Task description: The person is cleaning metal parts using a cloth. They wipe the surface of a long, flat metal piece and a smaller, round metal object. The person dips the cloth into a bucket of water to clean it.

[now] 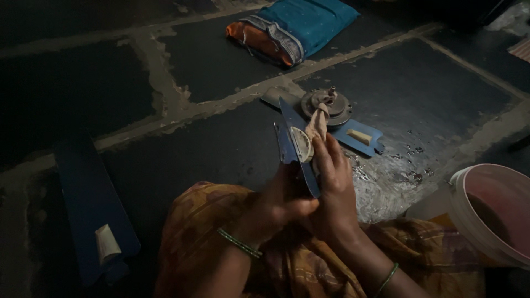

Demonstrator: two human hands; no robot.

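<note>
Left hand (pixel 276 207) grips the base of a long blue metal fan blade (pixel 295 146) | right hand (pixel 334 182) presses a pale crumpled rag (pixel 317 124) against it | grey round motor hub (pixel 326 105), apparently metal, just behind blade.

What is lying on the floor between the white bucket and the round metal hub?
In the head view, between the white bucket and the round metal hub lie a wet floor patch and a blue blade end.

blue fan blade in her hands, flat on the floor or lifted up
Lifted: both hands, left hand and right hand, hold the blue blade above the floor.
</note>
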